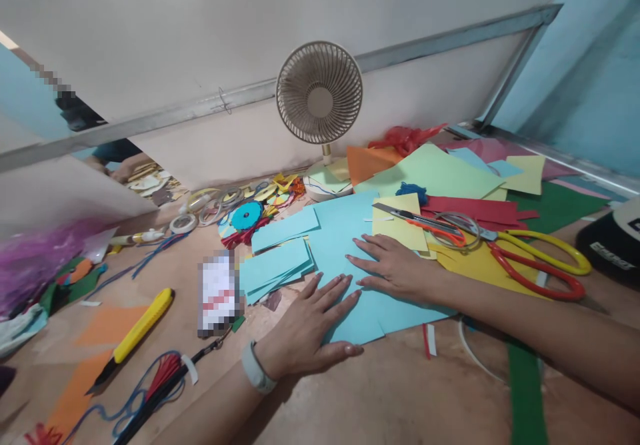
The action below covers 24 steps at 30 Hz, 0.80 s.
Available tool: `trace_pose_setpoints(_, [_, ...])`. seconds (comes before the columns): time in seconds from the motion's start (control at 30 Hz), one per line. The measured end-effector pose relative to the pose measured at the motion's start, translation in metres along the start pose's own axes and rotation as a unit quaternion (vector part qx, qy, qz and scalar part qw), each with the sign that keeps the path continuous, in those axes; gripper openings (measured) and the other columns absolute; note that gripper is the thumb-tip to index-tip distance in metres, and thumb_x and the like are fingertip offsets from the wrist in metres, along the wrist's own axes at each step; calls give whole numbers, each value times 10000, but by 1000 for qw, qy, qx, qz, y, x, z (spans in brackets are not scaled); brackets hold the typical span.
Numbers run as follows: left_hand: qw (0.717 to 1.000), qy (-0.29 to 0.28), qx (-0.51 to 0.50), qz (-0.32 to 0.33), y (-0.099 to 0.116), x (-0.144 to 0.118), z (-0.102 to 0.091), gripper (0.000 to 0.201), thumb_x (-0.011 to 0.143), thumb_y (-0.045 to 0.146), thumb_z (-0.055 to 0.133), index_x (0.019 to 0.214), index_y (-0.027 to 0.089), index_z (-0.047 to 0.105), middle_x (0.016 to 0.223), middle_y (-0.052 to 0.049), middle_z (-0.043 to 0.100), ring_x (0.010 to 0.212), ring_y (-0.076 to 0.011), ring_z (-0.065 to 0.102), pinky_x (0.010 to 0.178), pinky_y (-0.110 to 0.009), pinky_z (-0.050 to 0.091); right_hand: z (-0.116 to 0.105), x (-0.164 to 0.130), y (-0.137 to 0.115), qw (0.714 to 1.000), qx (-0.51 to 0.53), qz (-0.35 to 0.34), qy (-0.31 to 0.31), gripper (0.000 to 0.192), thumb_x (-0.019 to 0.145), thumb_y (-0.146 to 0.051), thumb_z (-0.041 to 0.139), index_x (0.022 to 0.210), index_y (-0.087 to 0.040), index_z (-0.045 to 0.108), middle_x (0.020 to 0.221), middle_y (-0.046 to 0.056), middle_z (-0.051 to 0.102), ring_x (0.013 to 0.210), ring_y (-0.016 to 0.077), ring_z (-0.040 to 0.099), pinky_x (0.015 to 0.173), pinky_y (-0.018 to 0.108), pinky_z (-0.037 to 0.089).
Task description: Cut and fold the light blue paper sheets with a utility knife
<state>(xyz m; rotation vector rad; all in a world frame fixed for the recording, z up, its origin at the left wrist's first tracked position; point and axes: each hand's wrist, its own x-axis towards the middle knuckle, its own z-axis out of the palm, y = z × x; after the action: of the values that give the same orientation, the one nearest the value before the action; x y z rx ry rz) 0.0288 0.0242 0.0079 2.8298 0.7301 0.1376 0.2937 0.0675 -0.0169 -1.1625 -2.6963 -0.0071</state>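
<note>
A light blue paper sheet (345,225) was spread near the middle of the tabletop, right of a stack of blue strips (275,268). It was covered in part by the left hand (313,322) and the right hand (400,268), both laid palm down. The fingers of each were parted and stretched out, with nothing gripped; the left thumb was held widest, toward the right. A smoothing or steadying step seemed to be in hand. For the next move, one palm would probably be needed as a weight while the other was freed (the scissors (489,234), lying to the right, could be reached easily).

Whether one sheet or several lay there could not be told, since the near edges were broken up under the hands. The scissors' blades were partly obscured by clutter, a black cap (613,245) was cut off at the right, and a pixelated object (219,292) was left unreadable.
</note>
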Motion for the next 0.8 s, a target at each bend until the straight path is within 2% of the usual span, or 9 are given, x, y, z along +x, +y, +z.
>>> trace_pose_setpoints(0.13, [1000,-3,9,-2,0,0,1,788,972,655,422,1591,244,161,1605,-141,272,1489,-325,246,1202,-589,136,4,7,2,1000,-24,10,3,516,999,-510,428,1397,-210,563,1488,170,494,1396,326,418,1107,530,363])
trace_pose_setpoints(0.27, [1000,-3,13,0,1,-1,-1,788,971,666,410,1592,248,162,1606,-137,271,1487,-328,252,1199,-591,147,2,5,2,999,-18,30,19,577,983,-542,446,1423,-178,532,1521,200,438,1401,328,411,1128,526,336])
trace_pose_setpoints(0.4, [1000,-2,14,-2,0,-1,-1,802,972,669,403,1599,255,121,1610,-138,254,1486,-329,256,1202,-585,140,0,-2,2,999,22,-20,20,530,976,-563,452,1431,-300,518,1554,141,411,1440,306,352,1152,549,280])
trace_pose_setpoints(0.5, [1000,-6,11,-5,1,-1,-1,801,967,676,407,1596,253,148,1606,-142,265,1484,-327,260,1202,-586,143,3,-3,2,1000,13,8,20,499,978,-556,453,1414,-327,536,1525,126,458,1429,314,372,1141,572,284])
trace_pose_setpoints(0.67, [1000,-4,12,-5,2,-1,-2,771,969,671,407,1581,238,222,1598,-146,280,1474,-330,288,1198,-594,155,1,3,0,996,-48,21,69,478,998,-495,436,1334,-210,623,1486,165,497,1389,324,431,1127,558,320])
trace_pose_setpoints(0.8, [999,2,37,-16,-4,-3,-2,715,999,627,387,1581,247,220,1614,-119,246,1474,-312,295,1207,-571,157,-24,-1,17,987,-96,42,122,407,1002,-383,453,1277,-158,652,1388,153,597,1300,281,521,1094,462,385])
